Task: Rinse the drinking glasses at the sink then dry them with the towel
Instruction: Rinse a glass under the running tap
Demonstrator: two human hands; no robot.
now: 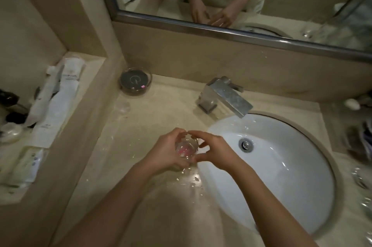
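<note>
Clear drinking glass (186,149) held over wet countertop (141,126), just left of white sink (281,166). Left hand (167,154) wrapped around glass body. Right hand (214,151) fingertips pinching rim and side. Faucet (225,95) far, spout over basin.

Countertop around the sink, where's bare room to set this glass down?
Bare counter lies between the dark glass dish and the faucet, and below your hands beside the basin. The left ledge is crowded with toiletries.
</note>
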